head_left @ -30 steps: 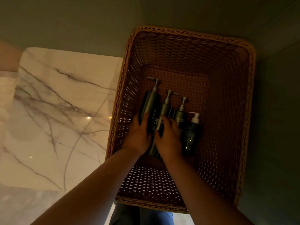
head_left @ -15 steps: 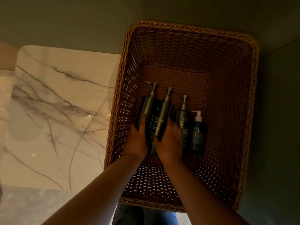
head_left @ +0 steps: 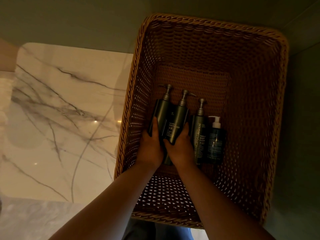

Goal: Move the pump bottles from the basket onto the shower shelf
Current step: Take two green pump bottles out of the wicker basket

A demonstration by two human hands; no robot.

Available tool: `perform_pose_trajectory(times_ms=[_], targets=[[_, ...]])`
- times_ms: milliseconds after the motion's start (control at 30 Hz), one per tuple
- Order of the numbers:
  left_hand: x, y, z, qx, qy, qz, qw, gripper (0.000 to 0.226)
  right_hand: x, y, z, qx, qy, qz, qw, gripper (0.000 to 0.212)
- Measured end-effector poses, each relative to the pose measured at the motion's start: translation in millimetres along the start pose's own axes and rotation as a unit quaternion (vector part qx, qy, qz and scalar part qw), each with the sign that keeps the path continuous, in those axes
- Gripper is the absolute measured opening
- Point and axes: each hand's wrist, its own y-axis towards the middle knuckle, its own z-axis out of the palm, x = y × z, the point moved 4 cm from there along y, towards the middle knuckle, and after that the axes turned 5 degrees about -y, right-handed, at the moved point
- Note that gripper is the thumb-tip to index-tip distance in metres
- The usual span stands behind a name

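At the far left lies a pale marble surface [head_left: 57, 122] with dark grey veins, and it runs up beside the left wall of a brown wicker basket [head_left: 270, 118]. Both bare forearms reach down into the basket from the lower edge of the view.

Four dark pump bottles lie in a row on the basket floor, their pumps pointing away from the person. The left hand [head_left: 151, 148] is wrapped around the lower part of the leftmost bottle [head_left: 160, 111], with a finger stretched up along its left side. Just beside it, touching it, is the second bottle [head_left: 177, 125], which carries light lettering. The right hand [head_left: 181, 149] grips the base of this bottle, its fingers curled up along the right edge. The two hands sit close together, nearly touching.

Further right, free of either hand, lies the third bottle [head_left: 199, 135] with vertical print down its side. A shorter bottle [head_left: 215, 142] with a white pump lies against its right side. The right half of the basket floor holds nothing else.
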Motion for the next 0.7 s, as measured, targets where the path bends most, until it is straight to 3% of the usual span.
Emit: perform_pose_trajectory(times_ms=[200,400,700], targets=[[-2.7,-7.1,-4.4,0.057,-0.103,-0.022,0.993,0.088,-1.9,-2.3,-5.4,0.028,0.050,0.004,0.998,0.092],[-12.4,-23.9,-26.1,0.064,-0.144,-0.024,0.987,0.096,1.5,-22.6,-24.7,0.035,0.176,-0.014,0.984,0.060],[-62.6,-76.2,-99.4,0.075,-0.232,0.016,0.970,0.098,22.5,-90.8,-81.5,0.017,0.236,-0.035,0.971,0.060]])
